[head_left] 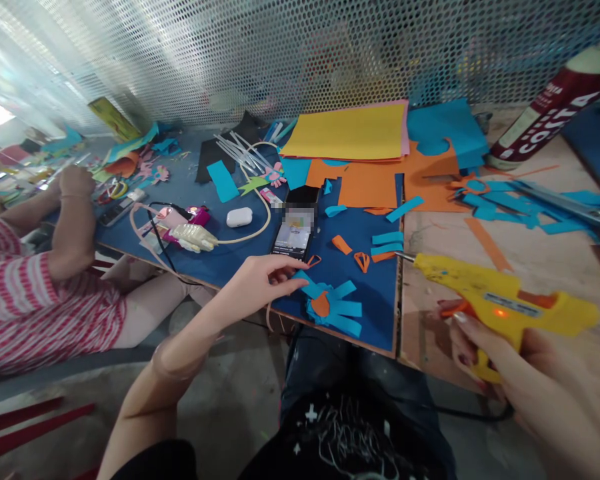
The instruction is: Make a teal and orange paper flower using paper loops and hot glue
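My left hand [267, 280] is at the front edge of the blue table, its thumb and forefinger on either side of one blue strip of a paper flower [340, 310]. This flower has several blue petals around an orange centre and lies flat. Just beyond the forefinger is a small folded orange paper loop [314, 261]. On the right, my right hand [500, 353] grips a yellow hot glue gun [485, 283] with its orange light lit. A finger rests at the orange trigger, and the nozzle points left, near blue and orange strips [387, 238].
A phone [294, 235], earbud case [239, 217] and power strip with cables [193, 237] lie left of centre. Coloured sheets [347, 131] stand along the perforated screen. Scissors [570, 203] rest on blue scraps; a dark red can [545, 110] stands behind. Another person's hand [75, 183] works at left.
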`<state>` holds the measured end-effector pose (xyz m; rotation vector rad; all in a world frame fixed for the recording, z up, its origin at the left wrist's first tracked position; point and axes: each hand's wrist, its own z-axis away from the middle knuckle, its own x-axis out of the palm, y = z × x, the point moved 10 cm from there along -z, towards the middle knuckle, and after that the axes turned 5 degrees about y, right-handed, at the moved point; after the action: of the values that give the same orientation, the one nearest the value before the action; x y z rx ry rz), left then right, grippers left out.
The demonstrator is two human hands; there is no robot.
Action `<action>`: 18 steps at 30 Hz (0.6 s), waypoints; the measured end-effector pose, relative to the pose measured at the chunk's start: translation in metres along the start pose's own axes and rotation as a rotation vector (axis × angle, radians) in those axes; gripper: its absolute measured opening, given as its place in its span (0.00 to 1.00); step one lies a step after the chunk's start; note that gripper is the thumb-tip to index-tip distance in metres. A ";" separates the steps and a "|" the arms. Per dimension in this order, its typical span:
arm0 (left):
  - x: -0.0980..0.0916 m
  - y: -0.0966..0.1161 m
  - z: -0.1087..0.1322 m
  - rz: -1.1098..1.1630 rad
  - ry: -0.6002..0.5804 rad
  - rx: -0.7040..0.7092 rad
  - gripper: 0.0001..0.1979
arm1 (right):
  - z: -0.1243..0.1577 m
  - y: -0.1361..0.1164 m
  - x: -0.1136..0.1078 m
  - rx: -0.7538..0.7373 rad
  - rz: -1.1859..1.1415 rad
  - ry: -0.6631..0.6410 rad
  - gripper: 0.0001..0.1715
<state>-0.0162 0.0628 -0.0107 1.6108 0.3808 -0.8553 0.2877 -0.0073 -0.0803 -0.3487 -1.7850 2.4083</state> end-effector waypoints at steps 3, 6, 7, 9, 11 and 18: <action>0.001 -0.001 -0.001 -0.015 -0.006 -0.002 0.17 | 0.001 -0.003 0.001 -0.003 -0.005 -0.003 0.22; 0.001 0.000 -0.002 -0.022 -0.009 0.000 0.17 | 0.004 -0.007 0.002 -0.006 -0.006 0.000 0.22; 0.001 0.001 -0.002 -0.022 -0.008 0.002 0.17 | 0.005 -0.008 0.001 -0.002 -0.002 0.011 0.22; 0.001 0.002 -0.003 -0.023 -0.011 0.005 0.17 | 0.005 -0.006 0.000 0.016 0.015 0.026 0.22; 0.002 0.002 -0.004 -0.028 -0.015 0.009 0.16 | 0.005 -0.003 -0.001 0.016 0.023 0.021 0.22; -0.005 0.002 -0.001 -0.096 0.075 0.040 0.23 | 0.000 0.003 0.000 -0.001 0.007 -0.014 0.21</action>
<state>-0.0183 0.0647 -0.0056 1.6760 0.4996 -0.8818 0.2877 -0.0079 -0.0827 -0.3397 -1.7939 2.4207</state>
